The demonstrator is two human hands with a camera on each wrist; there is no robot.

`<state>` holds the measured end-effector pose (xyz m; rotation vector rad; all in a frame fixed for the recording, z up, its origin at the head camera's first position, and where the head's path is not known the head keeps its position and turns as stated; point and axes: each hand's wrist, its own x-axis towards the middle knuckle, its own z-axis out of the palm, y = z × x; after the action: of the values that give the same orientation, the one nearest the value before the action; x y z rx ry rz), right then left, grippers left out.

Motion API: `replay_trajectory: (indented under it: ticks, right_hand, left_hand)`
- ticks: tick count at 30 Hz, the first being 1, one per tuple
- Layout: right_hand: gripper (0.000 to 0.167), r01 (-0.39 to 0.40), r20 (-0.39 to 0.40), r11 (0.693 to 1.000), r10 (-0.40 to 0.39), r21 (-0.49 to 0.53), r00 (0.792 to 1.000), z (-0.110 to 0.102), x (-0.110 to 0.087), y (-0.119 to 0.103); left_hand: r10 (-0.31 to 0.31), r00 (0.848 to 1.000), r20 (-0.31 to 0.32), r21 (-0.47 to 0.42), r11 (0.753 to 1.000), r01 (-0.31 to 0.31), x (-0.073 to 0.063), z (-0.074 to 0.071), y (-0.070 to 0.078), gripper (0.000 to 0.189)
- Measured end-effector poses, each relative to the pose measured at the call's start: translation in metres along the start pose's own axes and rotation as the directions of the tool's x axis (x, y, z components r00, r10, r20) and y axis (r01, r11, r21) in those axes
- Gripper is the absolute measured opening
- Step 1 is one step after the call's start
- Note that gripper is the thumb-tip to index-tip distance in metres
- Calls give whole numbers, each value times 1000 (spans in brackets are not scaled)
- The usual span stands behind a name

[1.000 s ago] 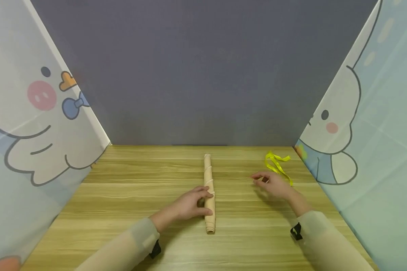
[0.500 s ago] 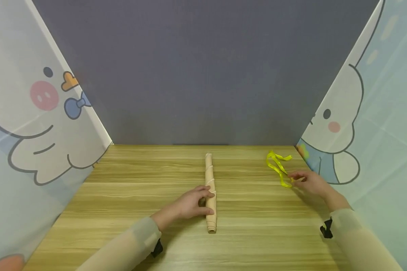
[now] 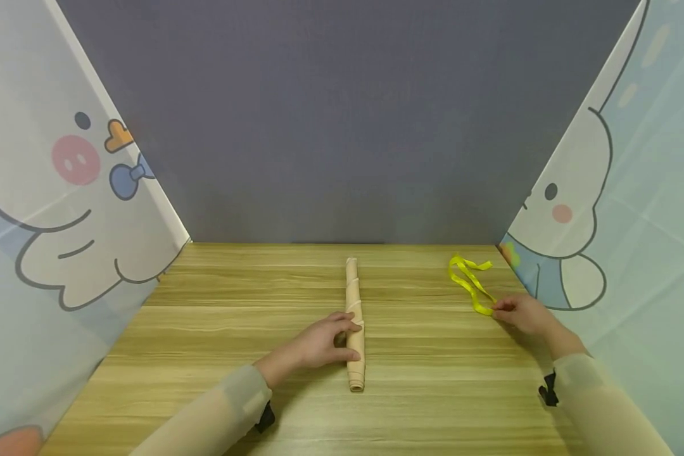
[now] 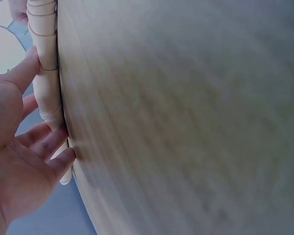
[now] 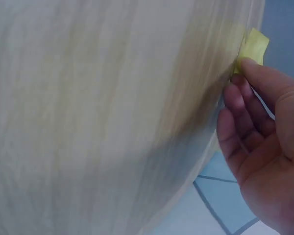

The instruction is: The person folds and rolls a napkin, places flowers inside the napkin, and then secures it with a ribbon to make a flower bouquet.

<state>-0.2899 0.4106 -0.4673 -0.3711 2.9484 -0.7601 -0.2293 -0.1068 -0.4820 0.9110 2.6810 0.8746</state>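
Observation:
A beige sheet rolled into a slim tube [image 3: 354,342] lies lengthwise on the wooden table, with overlapping edges winding around it. My left hand [image 3: 322,342] holds the roll across its nearer half, thumb closer to me and fingers reaching over it; the left wrist view shows the fingertips of that hand [image 4: 24,161] along the roll's side, down by the tabletop. Over on the right, a yellow ribbon [image 3: 460,278] lies in a loose loop. My right hand [image 3: 521,313] pinches its near end between thumb and fingers, and a short piece of ribbon [image 5: 255,46] shows past the thumb.
The table [image 3: 251,278] backs onto a dark grey panel [image 3: 342,126]. Cartoon-printed cloth walls stand on the left [image 3: 34,266] and the right [image 3: 650,266], the latter close to my right forearm. Bare tabletop lies between the roll and the ribbon.
My right hand has moved right, from left of the ribbon's end to that end, and now pinches it. My left hand stays on the roll.

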Motion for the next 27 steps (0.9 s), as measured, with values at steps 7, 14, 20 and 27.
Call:
replay_trajectory:
  ticks: [7, 14, 20, 27]
  right_hand:
    - [16, 14, -42, 999, -15, -42, 999, 2, 7, -22]
    - [20, 59, -46, 998, -60, -26, 997, -4, 18, -66]
    - [15, 124, -44, 992, -124, 5, 991, -7, 24, -104]
    - [15, 178, -53, 983, -176, 36, 983, -12, 28, -143]
  left_hand:
    - [1, 1000, 3, -1, 1000, -1, 1, 1, 0, 62]
    - [-11, 1000, -6, -15, 1000, 11, 3, 3, -2, 61]
    - [-4, 1000, -10, -10, 1000, 4, 4, 3, -2, 61]
    - [-5, 1000, -9, -9, 1000, 4, 2, 3, -3, 62]
